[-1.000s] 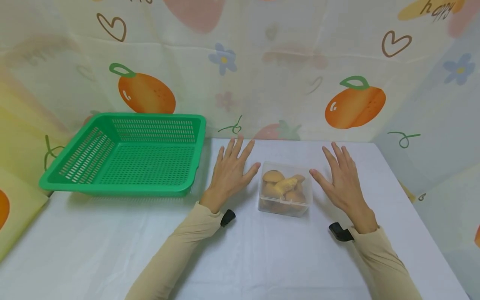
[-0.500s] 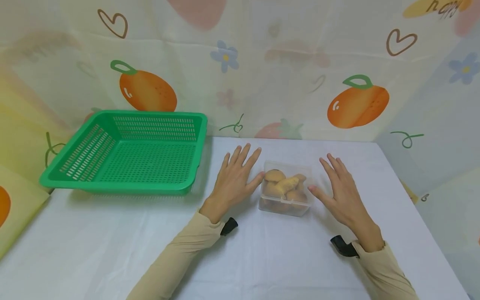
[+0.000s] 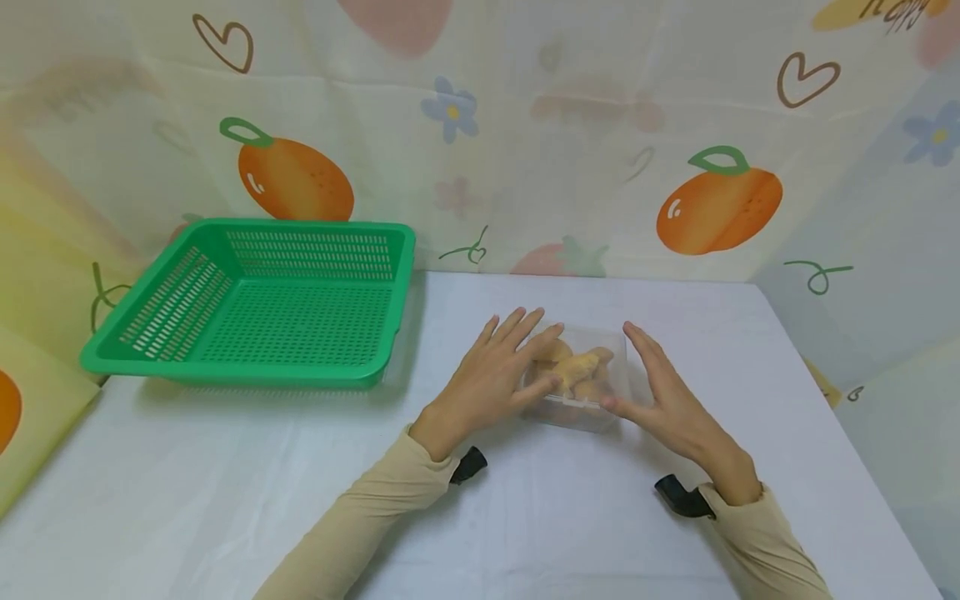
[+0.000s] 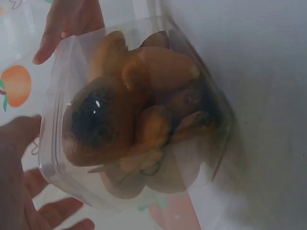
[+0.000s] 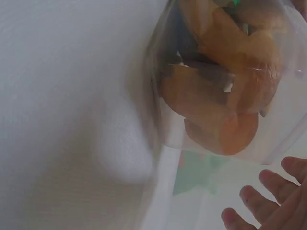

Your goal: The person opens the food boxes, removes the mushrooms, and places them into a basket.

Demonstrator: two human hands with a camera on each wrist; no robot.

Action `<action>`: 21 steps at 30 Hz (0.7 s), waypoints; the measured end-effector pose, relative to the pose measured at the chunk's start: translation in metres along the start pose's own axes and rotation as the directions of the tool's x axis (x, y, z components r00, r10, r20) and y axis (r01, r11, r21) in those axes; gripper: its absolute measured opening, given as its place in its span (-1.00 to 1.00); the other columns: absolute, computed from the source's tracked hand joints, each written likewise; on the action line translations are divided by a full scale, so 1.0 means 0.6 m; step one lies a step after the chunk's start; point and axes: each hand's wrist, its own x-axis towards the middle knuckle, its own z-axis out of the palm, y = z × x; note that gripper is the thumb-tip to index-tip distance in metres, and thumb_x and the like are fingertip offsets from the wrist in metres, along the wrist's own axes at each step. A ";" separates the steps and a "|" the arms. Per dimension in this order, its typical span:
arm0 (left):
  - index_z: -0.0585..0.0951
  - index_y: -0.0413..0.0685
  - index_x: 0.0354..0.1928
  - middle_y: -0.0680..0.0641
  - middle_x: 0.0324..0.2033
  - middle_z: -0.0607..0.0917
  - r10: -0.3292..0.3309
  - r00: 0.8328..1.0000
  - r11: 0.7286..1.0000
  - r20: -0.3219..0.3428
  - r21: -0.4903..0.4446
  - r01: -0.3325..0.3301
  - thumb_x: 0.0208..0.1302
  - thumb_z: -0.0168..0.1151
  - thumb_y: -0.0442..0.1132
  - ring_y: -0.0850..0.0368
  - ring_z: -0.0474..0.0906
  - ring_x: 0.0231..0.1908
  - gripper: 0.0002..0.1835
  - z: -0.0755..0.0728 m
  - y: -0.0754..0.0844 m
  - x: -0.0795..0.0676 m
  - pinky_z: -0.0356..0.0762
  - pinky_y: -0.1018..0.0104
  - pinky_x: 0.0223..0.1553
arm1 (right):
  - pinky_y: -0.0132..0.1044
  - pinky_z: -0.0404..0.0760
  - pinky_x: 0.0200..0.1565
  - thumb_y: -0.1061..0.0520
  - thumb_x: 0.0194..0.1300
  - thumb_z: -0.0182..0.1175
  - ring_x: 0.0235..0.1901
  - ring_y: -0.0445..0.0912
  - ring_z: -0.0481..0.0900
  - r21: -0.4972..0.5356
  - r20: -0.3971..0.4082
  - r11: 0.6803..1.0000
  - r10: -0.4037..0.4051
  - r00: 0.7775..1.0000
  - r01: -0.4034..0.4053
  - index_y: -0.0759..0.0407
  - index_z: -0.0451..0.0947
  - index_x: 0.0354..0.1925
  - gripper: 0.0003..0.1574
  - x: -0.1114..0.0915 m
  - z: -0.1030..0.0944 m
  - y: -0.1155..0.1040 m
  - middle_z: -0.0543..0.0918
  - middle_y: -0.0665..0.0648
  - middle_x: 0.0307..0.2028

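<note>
A clear plastic box (image 3: 573, 414) with a lid stands on the table, packed with rounded brown and yellowish pieces (image 3: 576, 368) whose exact kind I cannot tell. My left hand (image 3: 491, 382) reaches over the box's left side, fingers extended above the lid and hiding part of it; contact is unclear. To the box's right, my right hand (image 3: 667, 408) has its fingers extended, thumb close to the front right corner. In the left wrist view the lidded box (image 4: 144, 115) lies between both hands. The right wrist view shows fingertips (image 5: 252, 194) close beside the lid edge.
A green perforated plastic basket (image 3: 240, 369) stands at the back left, with nothing in it. White cloth (image 3: 225, 492) covers the table. Behind it hangs a printed fruit-pattern curtain (image 3: 510, 167). Black wrist cameras (image 3: 678, 497) protrude from the cuffs.
My left hand has moved right and slightly toward me, from beside the box to over its left part. My right hand has lowered and drawn closer to the box's right side.
</note>
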 end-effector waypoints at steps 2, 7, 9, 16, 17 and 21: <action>0.31 0.19 0.46 -0.07 0.49 0.28 0.054 0.999 0.998 -0.003 -0.017 -0.054 0.43 0.06 0.19 -0.10 0.12 0.51 -0.36 0.003 0.002 0.000 0.06 -0.15 0.50 | 0.44 0.00 0.37 -0.09 0.26 0.34 0.55 0.25 -0.15 0.029 0.017 1.000 0.001 1.000 -0.002 -0.04 -0.27 0.60 0.26 0.000 0.003 0.000 -0.14 0.20 0.58; 0.44 0.13 0.37 -0.06 0.42 0.40 0.185 0.982 0.980 -0.044 -0.063 -0.188 0.37 0.22 0.09 -0.07 0.21 0.48 -0.42 0.009 0.006 0.000 0.14 -0.12 0.48 | 0.40 0.11 0.35 -0.04 0.18 0.43 0.50 0.29 -0.04 0.082 0.029 0.997 -0.003 1.000 0.000 -0.03 -0.27 0.59 0.35 -0.001 0.010 0.000 -0.10 0.22 0.56; 0.49 0.09 0.32 -0.07 0.39 0.44 0.229 0.971 0.969 -0.068 -0.077 -0.234 0.32 0.29 0.05 -0.07 0.25 0.46 -0.44 0.010 0.008 0.000 0.14 -0.10 0.48 | 0.38 0.15 0.34 -0.04 0.14 0.46 0.48 0.31 0.01 0.100 0.028 0.995 0.008 1.000 -0.010 -0.04 -0.27 0.59 0.38 -0.001 0.013 0.000 -0.09 0.21 0.56; 0.60 0.06 0.19 -0.05 0.26 0.58 0.333 0.935 0.938 -0.122 -0.063 -0.342 0.18 0.45 -0.08 -0.07 0.38 0.38 -0.49 0.024 0.013 0.000 0.23 -0.04 0.45 | 0.41 0.18 0.31 -0.03 0.10 0.50 0.47 0.37 0.05 0.137 0.010 0.990 0.043 0.999 -0.044 0.01 -0.34 0.59 0.47 0.001 0.026 0.003 -0.11 0.18 0.57; 0.61 0.06 0.17 -0.04 0.25 0.59 0.342 0.931 0.934 -0.127 -0.059 -0.351 0.17 0.45 -0.09 -0.07 0.39 0.38 -0.50 0.026 0.013 0.000 0.25 -0.03 0.44 | 0.42 0.18 0.31 -0.02 0.10 0.50 0.47 0.37 0.05 0.141 0.006 0.989 0.046 0.999 -0.046 0.03 -0.35 0.59 0.48 0.001 0.027 0.004 -0.11 0.18 0.57; 0.66 0.09 0.06 0.00 0.17 0.65 0.391 0.903 0.915 -0.177 -0.031 -0.403 0.17 0.43 -0.17 0.00 0.46 0.30 -0.62 0.033 0.011 0.003 0.29 0.06 0.42 | 0.43 0.19 0.29 -0.01 0.09 0.51 0.48 0.35 0.06 0.166 -0.002 0.985 0.056 0.998 -0.054 0.04 -0.37 0.59 0.50 0.003 0.031 0.007 -0.11 0.16 0.58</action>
